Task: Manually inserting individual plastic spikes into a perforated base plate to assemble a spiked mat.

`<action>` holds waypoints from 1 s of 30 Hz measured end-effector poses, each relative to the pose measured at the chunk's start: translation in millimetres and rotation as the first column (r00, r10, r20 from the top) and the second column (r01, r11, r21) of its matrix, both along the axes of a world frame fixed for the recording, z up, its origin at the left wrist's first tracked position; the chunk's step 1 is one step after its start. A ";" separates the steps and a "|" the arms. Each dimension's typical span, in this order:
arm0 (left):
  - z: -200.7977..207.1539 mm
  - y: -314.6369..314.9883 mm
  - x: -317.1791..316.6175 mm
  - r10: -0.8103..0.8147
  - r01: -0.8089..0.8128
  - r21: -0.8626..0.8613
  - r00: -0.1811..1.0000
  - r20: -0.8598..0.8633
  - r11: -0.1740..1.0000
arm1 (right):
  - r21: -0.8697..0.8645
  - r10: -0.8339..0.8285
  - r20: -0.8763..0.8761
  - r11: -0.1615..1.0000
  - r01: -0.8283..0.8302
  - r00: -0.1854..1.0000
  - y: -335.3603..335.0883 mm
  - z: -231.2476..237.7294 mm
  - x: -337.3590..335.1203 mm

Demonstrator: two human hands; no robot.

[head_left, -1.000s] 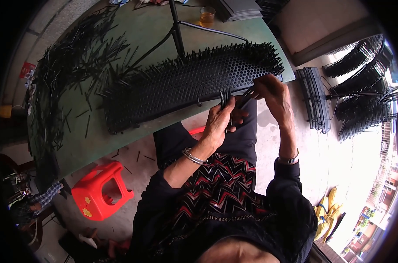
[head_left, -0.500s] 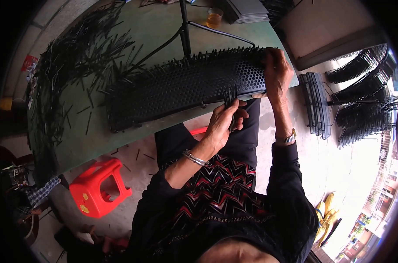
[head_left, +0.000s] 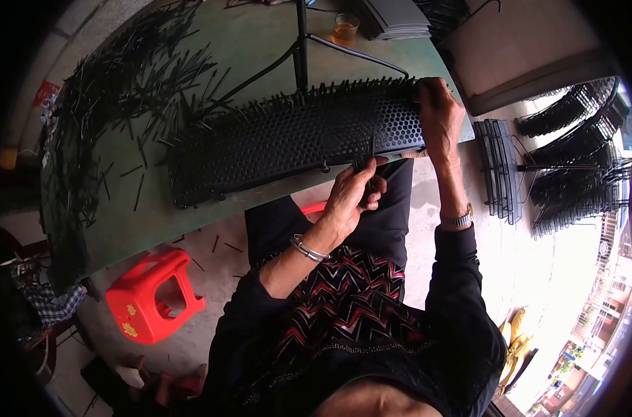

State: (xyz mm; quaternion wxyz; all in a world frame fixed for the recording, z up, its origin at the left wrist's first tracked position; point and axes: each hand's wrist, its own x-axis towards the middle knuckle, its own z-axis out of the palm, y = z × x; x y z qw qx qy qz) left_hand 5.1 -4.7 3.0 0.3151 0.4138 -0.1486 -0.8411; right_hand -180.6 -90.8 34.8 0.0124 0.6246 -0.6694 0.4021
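Loose black strips (head_left: 114, 104) lie heaped left of the grip, a perforated black panel (head_left: 281, 142) rests just beyond the left hand (head_left: 355, 191), which clasps dark strips (head_left: 362, 164), seemingly to keep them handy, and the right hand (head_left: 441, 119) bends over the panel's right end, its fingertip hold impossible to tell.

red stool (head_left: 142, 300), yellow flower marks (head_left: 129, 328) | clear cup (head_left: 345, 29), amber liquid (head_left: 343, 34) inside | yellow bundle (head_left: 516, 344), lower right
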 end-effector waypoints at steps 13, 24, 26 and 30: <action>0.1 2.4 -2.9 0.033 -0.037 -0.089 0.999 -0.040 0.995 | 0.043 0.000 -0.327 0.999 0.015 0.945 -7.8 -11.1 0.9; 3.1 2.0 -4.5 0.052 -0.057 -0.105 0.998 -0.044 0.993 | 0.028 -0.017 -0.406 0.999 0.031 0.914 -10.6 -12.4 0.2; 4.4 1.1 -3.4 0.050 -0.053 -0.097 0.998 -0.029 0.994 | 0.019 -0.017 -0.408 0.999 0.027 0.913 -9.1 -12.8 2.1; 1.2 0.0 -1.5 0.048 -0.053 -0.118 0.998 -0.039 0.992 | 0.037 -0.008 -0.414 0.999 0.026 0.910 -7.9 -10.0 5.4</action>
